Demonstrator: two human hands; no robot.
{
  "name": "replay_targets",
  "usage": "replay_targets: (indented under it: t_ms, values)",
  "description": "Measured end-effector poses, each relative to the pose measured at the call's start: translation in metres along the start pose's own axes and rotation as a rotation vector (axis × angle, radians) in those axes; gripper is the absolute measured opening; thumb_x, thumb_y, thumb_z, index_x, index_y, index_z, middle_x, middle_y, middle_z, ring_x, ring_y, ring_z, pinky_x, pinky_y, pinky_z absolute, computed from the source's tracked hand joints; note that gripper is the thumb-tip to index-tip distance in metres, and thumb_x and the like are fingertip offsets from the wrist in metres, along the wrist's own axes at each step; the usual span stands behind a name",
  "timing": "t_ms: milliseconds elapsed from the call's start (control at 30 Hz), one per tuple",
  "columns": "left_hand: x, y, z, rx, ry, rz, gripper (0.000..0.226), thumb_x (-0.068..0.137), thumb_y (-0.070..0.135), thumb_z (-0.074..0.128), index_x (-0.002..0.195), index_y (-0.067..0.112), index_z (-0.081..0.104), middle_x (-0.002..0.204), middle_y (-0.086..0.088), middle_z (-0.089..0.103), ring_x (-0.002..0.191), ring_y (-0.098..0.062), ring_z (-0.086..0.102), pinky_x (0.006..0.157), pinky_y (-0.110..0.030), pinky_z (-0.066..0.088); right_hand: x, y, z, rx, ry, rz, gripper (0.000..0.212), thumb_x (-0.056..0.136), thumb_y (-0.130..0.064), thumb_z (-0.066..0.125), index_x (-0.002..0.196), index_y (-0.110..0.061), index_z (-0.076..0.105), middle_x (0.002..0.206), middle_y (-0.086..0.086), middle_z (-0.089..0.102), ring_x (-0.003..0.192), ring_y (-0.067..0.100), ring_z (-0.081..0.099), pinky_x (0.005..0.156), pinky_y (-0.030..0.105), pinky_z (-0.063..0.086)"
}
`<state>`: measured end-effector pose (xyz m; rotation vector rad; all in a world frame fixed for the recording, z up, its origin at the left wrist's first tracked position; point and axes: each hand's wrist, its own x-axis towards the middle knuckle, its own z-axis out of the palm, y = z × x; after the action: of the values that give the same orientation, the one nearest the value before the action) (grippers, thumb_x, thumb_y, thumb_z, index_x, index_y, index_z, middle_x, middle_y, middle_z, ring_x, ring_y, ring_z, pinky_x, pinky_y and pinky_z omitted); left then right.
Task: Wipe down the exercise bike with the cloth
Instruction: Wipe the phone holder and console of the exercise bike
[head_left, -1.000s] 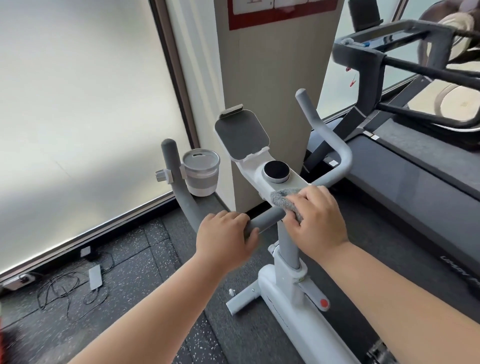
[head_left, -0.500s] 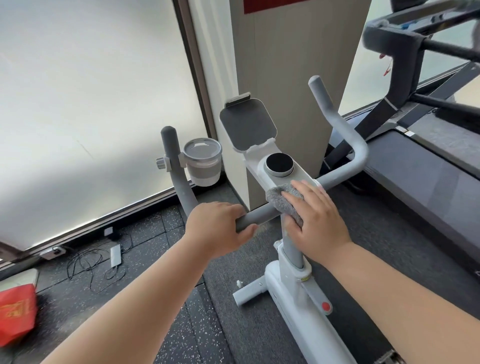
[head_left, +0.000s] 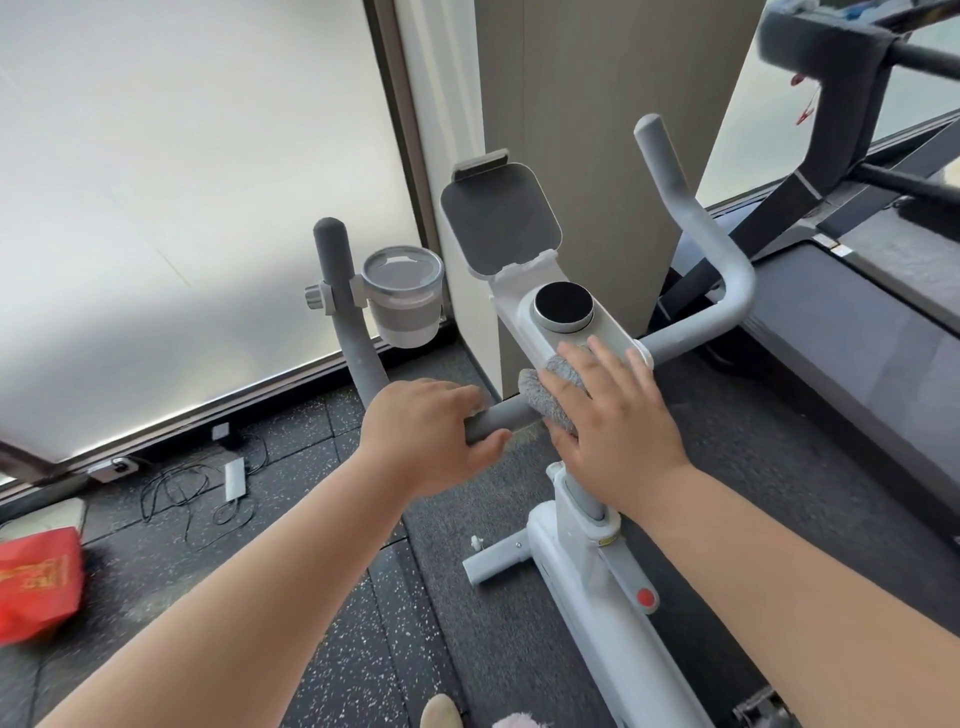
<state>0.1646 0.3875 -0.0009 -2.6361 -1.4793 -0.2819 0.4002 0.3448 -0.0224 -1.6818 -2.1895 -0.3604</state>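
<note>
The white exercise bike (head_left: 576, 561) stands in front of me, with grey foam handlebars, a tablet holder and a round black dial (head_left: 564, 306) on its console. My left hand (head_left: 426, 431) grips the left part of the handlebar (head_left: 498, 415). My right hand (head_left: 613, 421) lies with straight, spread fingers on a grey fluffy cloth (head_left: 545, 389), pressing it onto the near end of the console where the handlebar meets the stem. Most of the cloth is hidden under that hand.
A grey cup (head_left: 402, 296) sits in a holder clamped to the left handlebar. A treadmill (head_left: 852, 332) stands close on the right. A pillar (head_left: 587, 104) and frosted window are behind. Cables and a charger (head_left: 234, 478) and a red bag (head_left: 36, 582) lie on the floor at left.
My right hand's fingers have straightened and slid the cloth slightly up toward the dial. My view has shifted left and down. The left hand keeps its grip on the handlebar.
</note>
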Motion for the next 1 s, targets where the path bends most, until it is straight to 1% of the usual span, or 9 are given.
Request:
replay_targets:
  t_ms: [100, 167, 300, 433, 633, 733, 833, 933, 1000]
  values:
    - [0.002, 0.001, -0.001, 0.029, -0.057, 0.001, 0.043, 0.086, 0.078, 0.036, 0.082, 0.037, 0.049, 0.069, 0.012, 0.056, 0.072, -0.013, 0.058, 0.06, -0.03, 0.045, -0.013, 0.001, 0.003, 0.154, 0.136, -0.018, 0.048, 0.085, -0.021, 0.055, 0.131, -0.01, 0.066, 0.147, 0.011, 0.054, 0.141, 0.039, 0.043, 0.114, 0.059, 0.032]
    - [0.003, 0.001, -0.002, 0.043, -0.079, -0.001, 0.045, 0.086, 0.078, 0.034, 0.08, 0.035, 0.048, 0.068, 0.012, 0.054, 0.071, -0.014, 0.057, 0.06, -0.03, 0.046, -0.021, 0.0, 0.005, 0.163, 0.154, -0.019, 0.05, 0.086, -0.018, 0.056, 0.134, -0.008, 0.063, 0.15, 0.012, 0.051, 0.144, 0.039, 0.04, 0.117, 0.059, 0.029]
    - [0.004, 0.001, -0.002, 0.069, -0.085, -0.018, 0.052, 0.084, 0.08, 0.032, 0.081, 0.033, 0.053, 0.068, 0.011, 0.056, 0.071, -0.014, 0.059, 0.062, -0.031, 0.051, -0.011, 0.002, 0.008, 0.027, 0.097, 0.03, 0.051, 0.098, -0.032, 0.05, 0.144, -0.011, 0.055, 0.154, 0.016, 0.045, 0.147, 0.041, 0.035, 0.122, 0.061, 0.019]
    - [0.003, 0.002, -0.003, 0.056, -0.072, -0.024, 0.05, 0.084, 0.079, 0.034, 0.078, 0.032, 0.052, 0.066, 0.011, 0.055, 0.07, -0.014, 0.058, 0.06, -0.03, 0.049, 0.006, -0.012, 0.01, 0.006, 0.045, 0.088, 0.049, 0.101, -0.044, 0.046, 0.141, -0.019, 0.058, 0.151, 0.016, 0.048, 0.145, 0.041, 0.036, 0.122, 0.058, 0.019]
    - [0.006, 0.002, -0.003, 0.093, -0.113, -0.001, 0.054, 0.085, 0.08, 0.028, 0.079, 0.031, 0.053, 0.068, 0.01, 0.055, 0.073, -0.015, 0.059, 0.064, -0.033, 0.052, 0.002, 0.012, 0.006, 0.113, 0.064, -0.079, 0.042, 0.101, -0.036, 0.047, 0.134, -0.016, 0.065, 0.148, 0.011, 0.054, 0.142, 0.035, 0.044, 0.118, 0.05, 0.033]
    - [0.006, 0.001, -0.003, 0.097, -0.115, -0.006, 0.056, 0.084, 0.08, 0.027, 0.08, 0.031, 0.053, 0.069, 0.01, 0.055, 0.073, -0.015, 0.059, 0.064, -0.032, 0.052, 0.001, 0.015, 0.003, 0.113, 0.066, -0.041, 0.042, 0.101, -0.032, 0.045, 0.132, -0.014, 0.065, 0.146, 0.012, 0.056, 0.14, 0.036, 0.046, 0.119, 0.052, 0.032]
    - [0.005, 0.001, -0.003, 0.087, -0.102, -0.009, 0.055, 0.084, 0.08, 0.03, 0.08, 0.03, 0.053, 0.068, 0.01, 0.055, 0.071, -0.013, 0.059, 0.061, -0.031, 0.05, 0.005, 0.002, 0.007, 0.049, 0.03, 0.007, 0.045, 0.1, -0.036, 0.043, 0.136, -0.016, 0.061, 0.149, 0.015, 0.051, 0.143, 0.039, 0.041, 0.12, 0.055, 0.028]
    - [0.005, 0.002, -0.004, 0.081, -0.104, -0.012, 0.051, 0.085, 0.078, 0.034, 0.079, 0.031, 0.052, 0.067, 0.01, 0.056, 0.071, -0.013, 0.058, 0.057, -0.029, 0.043, 0.009, -0.002, 0.008, 0.06, 0.006, 0.009, 0.042, 0.1, -0.033, 0.045, 0.134, -0.016, 0.061, 0.151, 0.015, 0.049, 0.144, 0.039, 0.039, 0.121, 0.053, 0.025]
    - [0.004, 0.002, -0.005, 0.093, -0.111, -0.011, 0.05, 0.086, 0.078, 0.035, 0.079, 0.032, 0.052, 0.068, 0.011, 0.056, 0.071, -0.013, 0.057, 0.056, -0.028, 0.038, 0.003, 0.002, 0.007, 0.126, 0.035, -0.015, 0.043, 0.098, -0.028, 0.042, 0.132, -0.014, 0.064, 0.149, 0.013, 0.051, 0.143, 0.037, 0.042, 0.121, 0.053, 0.029]
